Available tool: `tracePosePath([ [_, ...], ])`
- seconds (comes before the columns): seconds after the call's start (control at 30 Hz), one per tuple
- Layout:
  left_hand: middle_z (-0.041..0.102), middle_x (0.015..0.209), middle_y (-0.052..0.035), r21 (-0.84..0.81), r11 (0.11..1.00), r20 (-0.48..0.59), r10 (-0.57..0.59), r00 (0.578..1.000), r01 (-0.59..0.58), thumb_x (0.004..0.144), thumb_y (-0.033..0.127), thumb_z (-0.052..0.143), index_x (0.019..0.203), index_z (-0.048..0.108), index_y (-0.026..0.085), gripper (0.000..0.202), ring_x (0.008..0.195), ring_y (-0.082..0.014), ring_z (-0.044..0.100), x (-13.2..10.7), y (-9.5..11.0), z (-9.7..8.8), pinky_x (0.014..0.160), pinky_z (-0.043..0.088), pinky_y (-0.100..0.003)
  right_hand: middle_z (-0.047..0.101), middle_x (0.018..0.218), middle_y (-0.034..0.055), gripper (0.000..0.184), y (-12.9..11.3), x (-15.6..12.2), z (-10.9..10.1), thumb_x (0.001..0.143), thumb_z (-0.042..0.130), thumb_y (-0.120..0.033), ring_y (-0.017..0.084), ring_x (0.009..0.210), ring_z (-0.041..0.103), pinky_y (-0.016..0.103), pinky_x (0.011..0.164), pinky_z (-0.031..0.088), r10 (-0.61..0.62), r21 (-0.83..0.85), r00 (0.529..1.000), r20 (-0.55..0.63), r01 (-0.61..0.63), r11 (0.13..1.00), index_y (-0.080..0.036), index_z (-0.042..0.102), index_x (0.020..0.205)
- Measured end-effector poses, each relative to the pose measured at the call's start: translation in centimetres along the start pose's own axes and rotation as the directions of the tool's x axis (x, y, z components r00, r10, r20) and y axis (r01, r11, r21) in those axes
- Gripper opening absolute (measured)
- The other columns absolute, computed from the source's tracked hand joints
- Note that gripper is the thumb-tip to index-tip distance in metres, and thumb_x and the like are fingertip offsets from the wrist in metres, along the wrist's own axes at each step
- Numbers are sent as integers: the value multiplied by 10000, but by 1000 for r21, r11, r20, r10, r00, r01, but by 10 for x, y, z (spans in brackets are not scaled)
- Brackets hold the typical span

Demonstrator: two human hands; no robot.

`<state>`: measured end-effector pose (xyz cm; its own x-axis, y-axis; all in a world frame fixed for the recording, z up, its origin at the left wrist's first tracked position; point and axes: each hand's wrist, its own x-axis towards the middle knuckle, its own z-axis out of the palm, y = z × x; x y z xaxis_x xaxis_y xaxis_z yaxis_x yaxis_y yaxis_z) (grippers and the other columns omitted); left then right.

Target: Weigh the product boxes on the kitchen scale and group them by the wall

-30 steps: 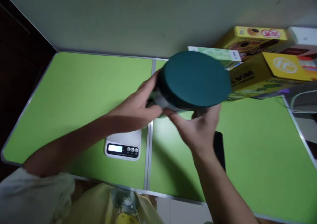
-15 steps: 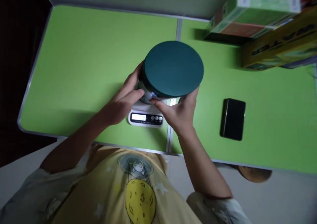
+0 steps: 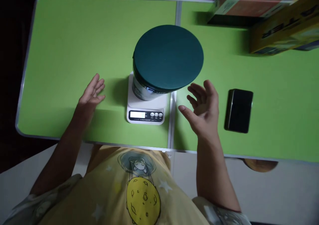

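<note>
A large tub with a dark green lid rests on the platform of a white digital kitchen scale. The scale's small display is lit, but its figures are too bright to read. To the left of the tub, my left hand hovers with its fingers apart, holding nothing. On the other side my right hand is open, palm turned toward the tub and thumb spread, close to the lid's lower right edge but apart from it. The lid hides most of the tub's body and the back of the scale.
On the green folding table a black rectangular case-like object lies right of my right hand. Several boxes stand at the back right, including a yellow box with black lettering. A metal seam crosses the table beside the scale.
Both hands have let go of the tub and moved apart, the left one to the left and the right one to the right. The tub now stands on the scale.
</note>
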<state>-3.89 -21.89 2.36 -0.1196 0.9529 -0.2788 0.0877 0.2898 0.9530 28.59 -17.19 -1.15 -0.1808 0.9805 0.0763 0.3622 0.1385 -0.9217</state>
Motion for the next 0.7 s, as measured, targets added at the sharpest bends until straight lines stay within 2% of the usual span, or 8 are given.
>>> tracePosePath([
  [0.17, 348, 1510, 47, 57, 995, 47, 84, 995, -87, 858, 186, 504, 1427, 308, 364, 627, 1400, -215, 283, 3, 18, 16, 1109, 316, -386, 297, 1499, 96, 976, -19, 21, 7, 680, 717, -558, 294, 1378, 312, 567, 1043, 345, -60, -68, 991, 121, 69, 995, -364, 137, 1440],
  [0.27, 293, 1536, 59, 85, 986, 95, 134, 986, -142, 886, 255, 501, 1437, 282, 364, 603, 1416, -239, 240, 4, 19, 31, 1112, 305, -380, 303, 1501, 91, 1016, -15, 28, 14, 625, 758, -559, 297, 1381, 308, 550, 1071, 323, -111, -81, 980, 165, 126, 989, -340, 181, 1432],
  [0.33, 260, 1550, 49, 96, 976, 135, 182, 974, -196, 882, 322, 514, 1439, 280, 350, 604, 1423, -269, 211, 6, 14, 42, 1133, 263, -403, 354, 1473, 108, 1021, -9, 29, 22, 572, 791, -558, 316, 1354, 350, 555, 1085, 303, -122, -99, 981, 152, 137, 986, -290, 270, 1408],
  [0.43, 253, 1553, -38, 106, 937, 208, 306, 929, -333, 857, 367, 535, 1446, 267, 272, 654, 1429, -291, 180, 10, 9, 57, 1169, 157, -428, 537, 1321, 130, 862, -10, 34, 44, 567, 800, -540, 338, 1237, 486, 573, 1067, 326, -76, -149, 990, 115, 93, 984, -203, 466, 1287],
  [0.5, 230, 1555, -79, 113, 894, 209, 404, 890, -433, 835, 359, 546, 1457, 209, 236, 718, 1438, -298, 137, 15, 15, 61, 1179, 112, -435, 633, 1191, 104, 691, -23, 45, 61, 617, 778, -512, 329, 1119, 579, 572, 1026, 384, -57, -158, 993, 99, 73, 985, -201, 559, 1194],
  [0.6, 181, 1567, -61, 153, 831, 152, 515, 844, -535, 823, 326, 539, 1466, 117, 255, 773, 1447, -299, 71, 28, 34, 49, 1180, 109, -443, 668, 1119, 42, 525, -52, 78, 86, 651, 774, -445, 313, 1032, 630, 543, 976, 446, -175, -142, 981, 81, 185, 972, -273, 617, 1121],
  [0.7, 169, 1571, -26, 201, 807, 72, 554, 829, -556, 845, 332, 517, 1468, 126, 270, 738, 1448, -285, 76, 49, 53, 15, 1173, 145, -413, 664, 1110, 44, 523, -79, 128, 119, 620, 807, -385, 316, 1059, 613, 514, 966, 451, -388, -100, 917, 91, 396, 913, -272, 629, 1098],
])
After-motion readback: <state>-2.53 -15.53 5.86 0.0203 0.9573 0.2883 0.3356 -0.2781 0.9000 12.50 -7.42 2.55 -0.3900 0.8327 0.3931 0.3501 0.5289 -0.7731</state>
